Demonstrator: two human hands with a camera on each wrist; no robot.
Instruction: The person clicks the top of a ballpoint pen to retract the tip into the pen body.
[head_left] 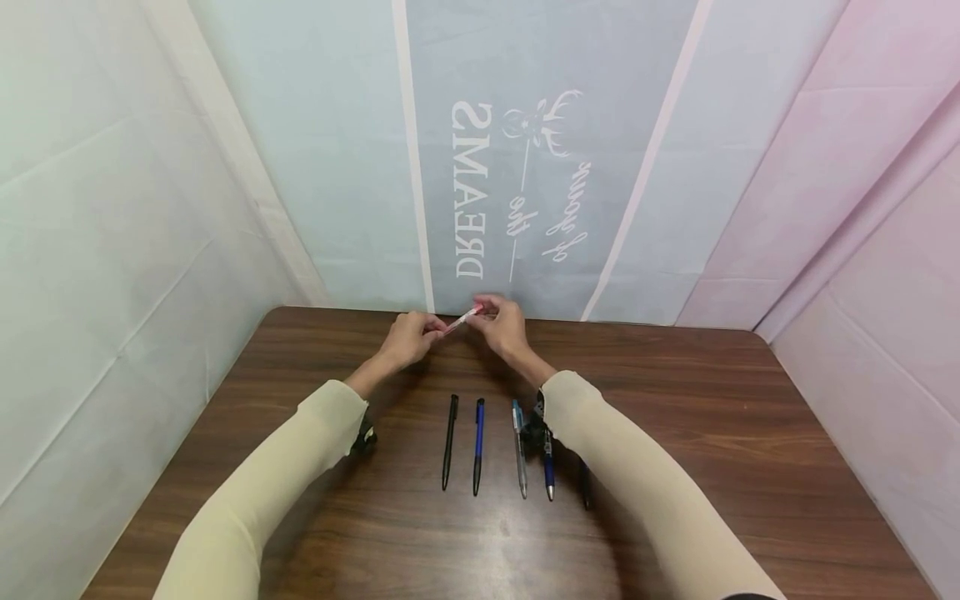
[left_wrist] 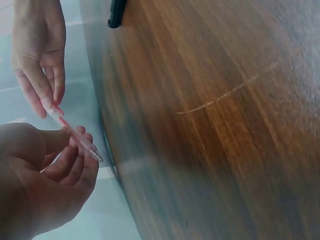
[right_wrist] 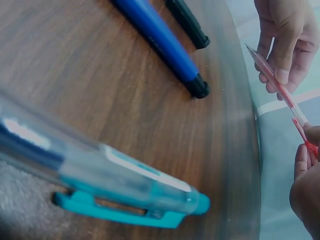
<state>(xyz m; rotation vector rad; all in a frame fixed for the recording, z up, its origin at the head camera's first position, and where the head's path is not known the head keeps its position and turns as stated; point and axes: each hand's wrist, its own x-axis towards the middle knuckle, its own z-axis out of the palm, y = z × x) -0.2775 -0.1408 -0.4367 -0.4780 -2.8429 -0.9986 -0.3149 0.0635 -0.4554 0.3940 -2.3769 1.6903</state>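
Over the far edge of the table, a clear-barrelled pen with red inside and a red clip (right_wrist: 282, 91) is held between both hands. My left hand (head_left: 408, 340) pinches it near the tip end, thumb against fingers. At the clip end, my right hand (head_left: 504, 325) grips it with thumb and fingers, covering part of that end. The pen tilts, its metal tip pointing to the left hand's side. Nearer on the table lie a black pen (head_left: 449, 442), a blue pen (head_left: 478, 446) and a clear pen with a teal clip (head_left: 520, 454).
A dark blue pen (head_left: 549, 475) lies partly under the right forearm, beside another dark pen (head_left: 586, 485) mostly hidden by the sleeve. The brown wooden table (head_left: 712, 450) meets a hanging printed cloth (head_left: 360, 167) at its far edge. Pale cloth walls stand at both sides.
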